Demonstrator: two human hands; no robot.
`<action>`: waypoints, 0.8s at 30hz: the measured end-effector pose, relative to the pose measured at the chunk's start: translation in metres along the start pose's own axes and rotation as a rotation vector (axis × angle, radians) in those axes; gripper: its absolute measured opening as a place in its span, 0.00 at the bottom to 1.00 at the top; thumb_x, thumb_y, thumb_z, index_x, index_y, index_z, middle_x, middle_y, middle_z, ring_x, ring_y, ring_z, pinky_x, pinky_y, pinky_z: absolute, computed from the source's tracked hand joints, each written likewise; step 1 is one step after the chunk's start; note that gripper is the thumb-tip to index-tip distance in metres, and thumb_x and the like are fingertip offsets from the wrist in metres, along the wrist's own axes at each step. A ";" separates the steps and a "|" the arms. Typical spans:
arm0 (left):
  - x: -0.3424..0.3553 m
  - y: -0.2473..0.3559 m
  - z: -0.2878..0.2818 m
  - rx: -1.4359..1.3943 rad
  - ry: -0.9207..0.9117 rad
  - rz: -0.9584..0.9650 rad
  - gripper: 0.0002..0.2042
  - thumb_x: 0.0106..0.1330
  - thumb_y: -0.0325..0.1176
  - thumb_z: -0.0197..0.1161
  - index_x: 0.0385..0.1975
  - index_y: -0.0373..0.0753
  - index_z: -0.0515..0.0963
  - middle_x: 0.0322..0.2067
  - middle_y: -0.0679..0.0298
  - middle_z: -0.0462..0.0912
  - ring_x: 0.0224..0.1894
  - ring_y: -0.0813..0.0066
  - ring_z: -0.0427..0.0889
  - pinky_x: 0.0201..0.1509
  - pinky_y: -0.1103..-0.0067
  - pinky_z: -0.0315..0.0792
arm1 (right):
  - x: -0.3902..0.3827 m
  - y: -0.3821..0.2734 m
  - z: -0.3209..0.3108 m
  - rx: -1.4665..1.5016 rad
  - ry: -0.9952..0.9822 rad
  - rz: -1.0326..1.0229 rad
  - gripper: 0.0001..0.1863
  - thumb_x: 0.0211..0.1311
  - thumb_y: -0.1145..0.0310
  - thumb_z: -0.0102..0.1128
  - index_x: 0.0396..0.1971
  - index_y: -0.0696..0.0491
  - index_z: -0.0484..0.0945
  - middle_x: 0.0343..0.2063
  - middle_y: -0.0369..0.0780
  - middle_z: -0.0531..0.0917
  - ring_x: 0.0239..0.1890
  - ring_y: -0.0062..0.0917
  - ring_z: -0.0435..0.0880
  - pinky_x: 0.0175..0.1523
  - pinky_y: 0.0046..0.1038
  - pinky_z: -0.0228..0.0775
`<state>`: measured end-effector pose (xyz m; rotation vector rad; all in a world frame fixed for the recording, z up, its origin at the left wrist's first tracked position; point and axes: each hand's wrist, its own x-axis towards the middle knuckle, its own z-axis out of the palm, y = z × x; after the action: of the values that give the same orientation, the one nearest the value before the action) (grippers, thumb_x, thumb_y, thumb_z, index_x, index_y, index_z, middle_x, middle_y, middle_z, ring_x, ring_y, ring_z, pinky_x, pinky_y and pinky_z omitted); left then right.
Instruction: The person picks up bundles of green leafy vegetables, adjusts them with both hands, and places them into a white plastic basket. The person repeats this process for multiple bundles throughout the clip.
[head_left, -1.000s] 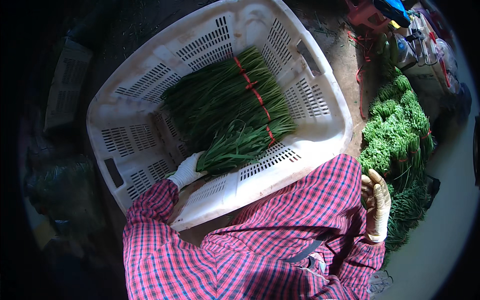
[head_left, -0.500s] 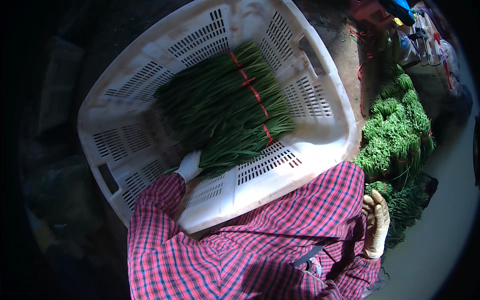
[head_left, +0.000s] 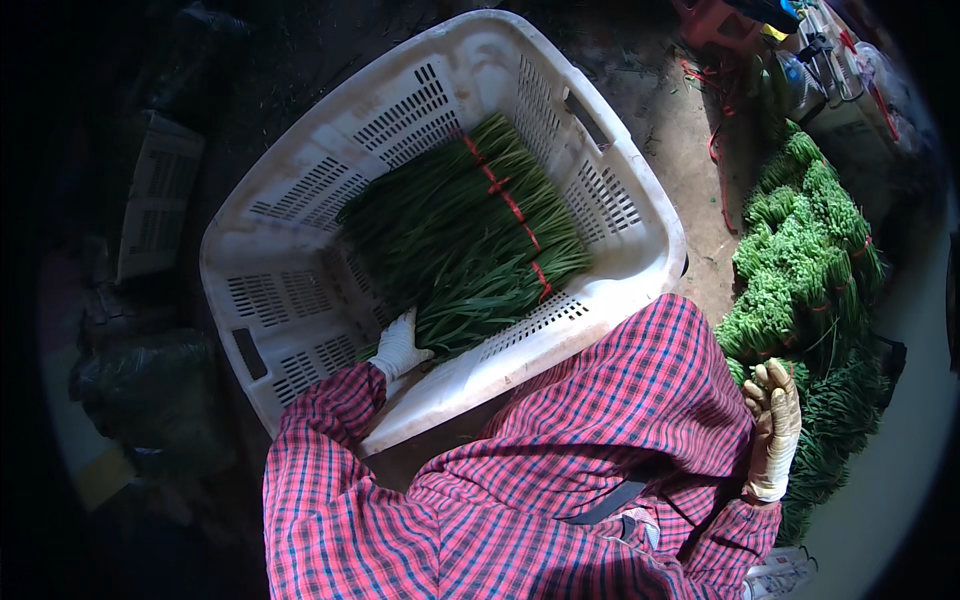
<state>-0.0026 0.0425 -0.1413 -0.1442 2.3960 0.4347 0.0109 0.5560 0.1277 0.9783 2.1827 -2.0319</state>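
Observation:
Tied bundles of long green chives (head_left: 470,220) lie side by side in a white slotted plastic basket (head_left: 640,235), red bands across their paler ends. At the basket's near left, my left hand (head_left: 400,350), in a white glove, rests against the leafy ends of the nearest bundle, thumb apart from the fingers; part of the fingers is hidden by leaves. My right hand (head_left: 775,425), in a cream glove, is raised by my right knee with fingers stretched and slightly bent, nothing visible in it. Beside it rises a pile of chive bundles (head_left: 800,250), cut ends showing.
Red ties (head_left: 718,150) trail over the floor between basket and pile. A red plastic stool (head_left: 715,25) and assorted bags stand at the far right. A pale crate (head_left: 160,195) and a plastic-wrapped heap (head_left: 155,400) sit in shadow on the left.
The view has shifted, so the basket shows lower. My left hand's thumb now shows apart at the leafy ends. My right hand stays beside the pile, its fingers a little more spread.

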 end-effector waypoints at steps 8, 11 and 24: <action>0.003 -0.012 0.012 -0.002 0.049 0.019 0.53 0.38 0.43 0.78 0.66 0.33 0.55 0.59 0.45 0.65 0.62 0.48 0.66 0.64 0.64 0.63 | 0.045 -0.066 0.106 -0.175 -0.539 -0.212 0.18 0.68 0.73 0.53 0.55 0.61 0.72 0.48 0.43 0.80 0.50 0.25 0.79 0.59 0.27 0.67; 0.005 -0.014 0.017 0.024 0.054 0.019 0.49 0.38 0.43 0.78 0.63 0.34 0.59 0.56 0.46 0.68 0.58 0.49 0.69 0.60 0.62 0.66 | 0.047 -0.066 0.139 -0.196 -0.641 -0.127 0.18 0.68 0.73 0.54 0.55 0.61 0.73 0.48 0.43 0.80 0.51 0.25 0.78 0.60 0.26 0.67; -0.053 0.017 -0.091 0.189 0.275 0.226 0.31 0.43 0.40 0.75 0.49 0.38 0.72 0.42 0.54 0.74 0.46 0.55 0.74 0.48 0.64 0.68 | 0.036 -0.041 0.102 -0.034 -0.517 -0.108 0.17 0.67 0.74 0.54 0.54 0.62 0.73 0.46 0.42 0.82 0.50 0.24 0.79 0.61 0.26 0.66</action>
<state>-0.0219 0.0266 -0.0380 0.1641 2.7224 0.3029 -0.0767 0.4807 0.1337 0.2816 2.0066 -1.9908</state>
